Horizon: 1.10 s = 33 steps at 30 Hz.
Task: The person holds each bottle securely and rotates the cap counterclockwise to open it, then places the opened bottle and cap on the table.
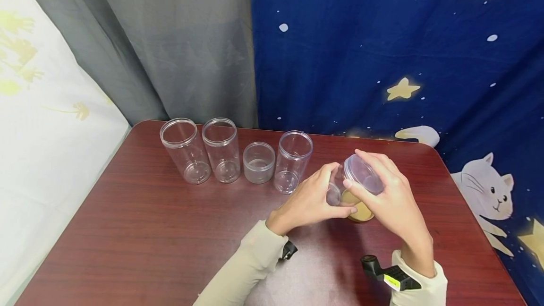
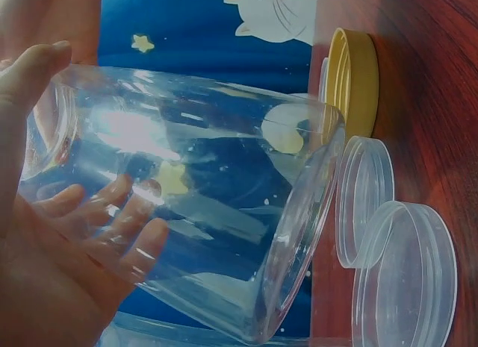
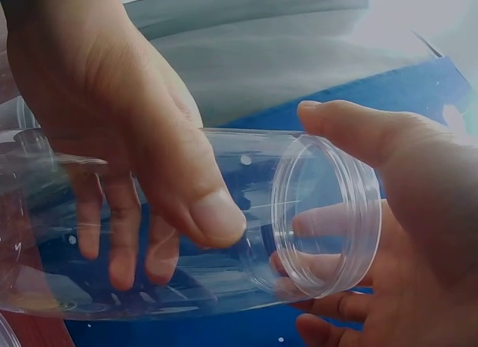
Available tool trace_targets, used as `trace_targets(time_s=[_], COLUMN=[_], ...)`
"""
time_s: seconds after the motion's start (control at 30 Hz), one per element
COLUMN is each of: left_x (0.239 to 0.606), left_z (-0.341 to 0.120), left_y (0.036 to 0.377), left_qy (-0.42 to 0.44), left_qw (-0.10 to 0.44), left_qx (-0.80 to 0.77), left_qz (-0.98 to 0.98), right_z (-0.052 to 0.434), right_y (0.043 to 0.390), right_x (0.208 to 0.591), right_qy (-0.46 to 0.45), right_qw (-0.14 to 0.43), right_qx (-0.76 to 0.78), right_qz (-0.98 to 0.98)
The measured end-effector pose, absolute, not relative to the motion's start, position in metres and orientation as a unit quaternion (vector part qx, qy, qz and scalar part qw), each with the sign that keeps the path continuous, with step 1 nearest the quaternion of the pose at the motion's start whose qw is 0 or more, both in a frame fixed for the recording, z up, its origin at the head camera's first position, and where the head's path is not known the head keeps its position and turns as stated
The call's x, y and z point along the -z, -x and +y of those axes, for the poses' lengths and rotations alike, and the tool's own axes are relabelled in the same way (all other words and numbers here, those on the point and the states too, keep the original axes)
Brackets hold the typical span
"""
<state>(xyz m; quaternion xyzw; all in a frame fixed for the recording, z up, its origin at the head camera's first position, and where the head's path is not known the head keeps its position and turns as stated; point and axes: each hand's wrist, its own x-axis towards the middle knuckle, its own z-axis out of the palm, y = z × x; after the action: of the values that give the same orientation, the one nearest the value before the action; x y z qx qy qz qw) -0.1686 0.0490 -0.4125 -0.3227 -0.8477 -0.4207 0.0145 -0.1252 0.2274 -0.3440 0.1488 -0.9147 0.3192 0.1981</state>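
A tall clear plastic jar (image 2: 202, 198) is held tilted above the right part of the table. My left hand (image 1: 312, 199) grips it round the body, thumb on one side and fingers on the other. At its upper end sits a translucent lid (image 1: 365, 176), pinched at the edge between the thumb and fingers of my right hand (image 1: 395, 197). In the right wrist view, threads show on the jar's neck (image 3: 306, 220) inside that end. Under the jar a gold lid (image 1: 361, 212) rests on the table.
Three tall clear jars (image 1: 184, 155) and one short clear jar (image 1: 259, 164) stand open in a row along the back of the dark red table (image 1: 170, 240). Two translucent lids (image 2: 407, 276) lie near the gold one in the left wrist view. Curtains hang behind the table.
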Motion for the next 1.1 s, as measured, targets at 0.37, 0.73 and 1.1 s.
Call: trace_targets(time_s=[0.37, 0.73, 1.1], left_x=[0.4139, 0.4146, 0.4149], left_z=[0.0469, 0.0475, 0.0512], left_y=[0.1701, 0.1707, 0.1697], left_qy=[0.338, 0.332, 0.329], left_qw=[0.007, 0.003, 0.05], left_qx=[0.437, 0.433, 0.391], left_qz=[-0.834, -0.838, -0.858], right_z=[0.2317, 0.2323, 0.2293], right_y=[0.1253, 0.1256, 0.1208], right_x=[0.3431, 0.3441, 0.3384], right_qy=[-0.178, -0.179, -0.099], right_qw=[0.185, 0.174, 0.2], right_qx=[-0.345, -0.341, -0.271], right_qz=[-0.903, -0.906, -0.936])
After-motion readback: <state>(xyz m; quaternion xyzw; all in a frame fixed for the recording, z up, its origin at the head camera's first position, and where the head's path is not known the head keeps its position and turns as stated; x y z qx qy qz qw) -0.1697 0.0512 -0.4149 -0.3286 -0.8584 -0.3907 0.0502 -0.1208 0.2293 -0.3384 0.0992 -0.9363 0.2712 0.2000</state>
